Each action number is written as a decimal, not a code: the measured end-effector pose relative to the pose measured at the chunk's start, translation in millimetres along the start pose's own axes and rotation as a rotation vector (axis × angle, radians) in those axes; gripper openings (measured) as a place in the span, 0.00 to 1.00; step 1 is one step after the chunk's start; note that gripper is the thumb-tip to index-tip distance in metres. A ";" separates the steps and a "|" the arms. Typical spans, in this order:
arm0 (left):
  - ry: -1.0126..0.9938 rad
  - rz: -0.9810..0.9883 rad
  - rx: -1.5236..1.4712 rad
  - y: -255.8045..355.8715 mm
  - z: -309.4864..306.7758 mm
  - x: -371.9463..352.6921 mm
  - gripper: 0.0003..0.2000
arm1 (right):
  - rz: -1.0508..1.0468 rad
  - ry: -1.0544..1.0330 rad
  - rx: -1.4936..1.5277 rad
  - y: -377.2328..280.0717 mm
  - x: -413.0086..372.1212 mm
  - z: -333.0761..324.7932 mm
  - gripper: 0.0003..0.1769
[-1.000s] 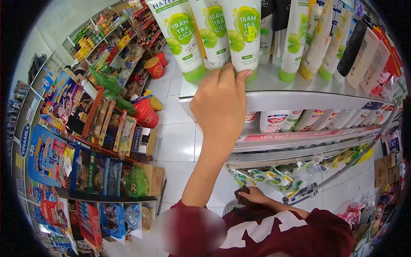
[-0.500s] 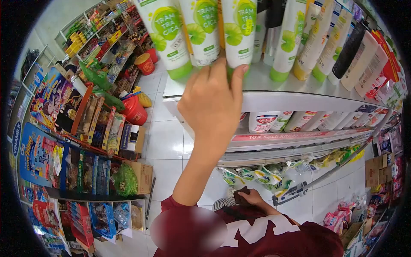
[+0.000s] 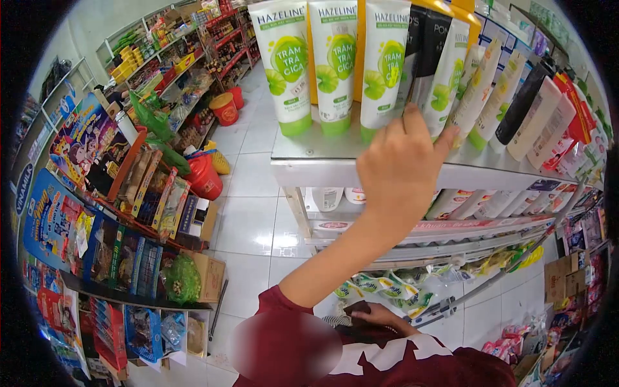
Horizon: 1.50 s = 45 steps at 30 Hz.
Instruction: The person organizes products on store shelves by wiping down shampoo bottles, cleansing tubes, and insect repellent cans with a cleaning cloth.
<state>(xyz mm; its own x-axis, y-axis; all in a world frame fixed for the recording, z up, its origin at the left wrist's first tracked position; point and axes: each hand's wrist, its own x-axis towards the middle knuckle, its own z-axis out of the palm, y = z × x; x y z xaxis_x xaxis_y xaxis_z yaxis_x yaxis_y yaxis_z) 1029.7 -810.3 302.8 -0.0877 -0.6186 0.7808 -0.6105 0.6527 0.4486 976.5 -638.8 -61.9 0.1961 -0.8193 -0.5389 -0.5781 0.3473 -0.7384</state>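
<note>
My left hand point(image 3: 400, 168) reaches to the front of the top shelf, its fingers and thumb closed around the lower end of a white-and-green squeeze tube point(image 3: 443, 93). The hand hides that tube's cap. Just left of it, a Hazeline tube point(image 3: 385, 71) stands upright on its green cap, partly behind my knuckles. Two matching tubes, a middle one point(image 3: 335, 71) and a left one point(image 3: 285, 71), stand beside it in a row. Low by my waist, my right hand point(image 3: 379, 316) is closed on a dark brown object point(image 3: 356, 311) whose kind I cannot make out.
Several other tubes and a black bottle point(image 3: 525, 106) continue rightward along the metal shelf point(image 3: 322, 169). Bottles fill the shelf below, with Sunlight packs point(image 3: 393, 285) lower down. Across the tiled aisle point(image 3: 248, 174) are a red bucket point(image 3: 203, 177) and stocked racks.
My left hand has moved right, from the second and third tubes to the fourth. The view has shifted, showing the tube tops. My right hand still holds the dark brown object.
</note>
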 end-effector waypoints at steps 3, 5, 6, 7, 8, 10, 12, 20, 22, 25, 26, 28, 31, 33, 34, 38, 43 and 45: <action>-0.174 -0.074 0.090 9.9 11.7 6.8 0.18 | -0.118 -0.046 -0.007 -8.5 -1.7 -9.3 0.34; -0.227 -0.113 0.061 7.5 19.6 6.9 0.17 | -0.013 -0.071 0.036 -3.3 4.5 -12.0 0.33; -0.153 -0.069 0.023 4.4 15.9 5.1 0.17 | 0.040 -0.089 0.059 -5.7 5.7 -11.2 0.33; -0.082 -0.025 -0.016 1.5 11.1 0.6 0.16 | 0.060 -0.081 0.043 -9.0 8.0 -8.7 0.32; -0.009 0.020 -0.055 -1.1 5.4 -5.2 0.16 | 0.054 -0.020 -0.014 -12.0 8.1 -6.5 0.31; 0.130 0.143 -0.120 -8.8 -31.4 -22.0 0.13 | 0.039 0.109 -0.142 -45.6 -8.5 -17.3 0.29; 0.122 0.222 -0.207 -32.1 -69.1 -46.9 0.14 | -0.056 0.142 -0.045 -62.9 -18.3 -30.1 0.32; -0.027 -0.782 -0.579 -107.2 -104.0 -196.4 0.11 | -0.397 0.014 1.160 -132.6 -23.5 -68.7 0.34; -0.059 -0.914 -0.726 -111.9 -107.8 -214.0 0.12 | -0.628 -0.270 1.319 -195.0 -42.2 -82.1 0.30; -0.045 -0.957 -0.730 -107.7 -105.9 -233.6 0.17 | -0.735 -0.271 0.729 -233.0 -38.0 -77.0 0.28; -0.020 -0.955 -0.652 -102.6 -105.1 -239.6 0.19 | -0.800 -0.251 0.558 -249.5 -36.0 -72.7 0.29; 0.015 -0.880 -0.768 -112.6 -100.8 -260.8 0.20 | -0.814 -0.123 0.383 -276.2 -33.0 -57.0 0.32; 0.010 -0.933 -0.796 -114.4 -105.6 -276.8 0.21 | -0.542 -0.310 0.706 -272.9 -16.9 -41.0 0.32; -0.004 -0.857 -0.685 -116.9 -110.1 -276.9 0.21 | -0.333 -0.538 0.776 -272.0 -5.7 -41.8 0.31; -0.015 -0.824 -0.627 -117.7 -112.8 -276.7 0.22 | -0.219 -0.676 0.779 -271.1 -1.3 -43.7 0.30; -0.096 -0.821 -0.635 -121.3 -112.0 -274.6 0.27 | -0.323 -0.542 0.769 -276.4 10.3 -46.3 0.29; -0.382 -0.881 -0.583 -104.4 -114.9 -240.9 0.25 | -0.354 -0.362 1.014 -266.9 30.8 -79.3 0.25; -0.382 -0.911 -0.648 -107.3 -110.2 -243.8 0.24 | -0.433 -0.315 1.129 -258.9 34.6 -80.2 0.23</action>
<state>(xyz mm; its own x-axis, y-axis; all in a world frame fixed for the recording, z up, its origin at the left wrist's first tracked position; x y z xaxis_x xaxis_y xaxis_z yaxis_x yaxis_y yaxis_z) 1203.3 -681.3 112.2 -0.1231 -0.9897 -0.0727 -0.0654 -0.0650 0.9957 1069.5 -793.6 143.1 0.4712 -0.8733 -0.1238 0.5522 0.4015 -0.7306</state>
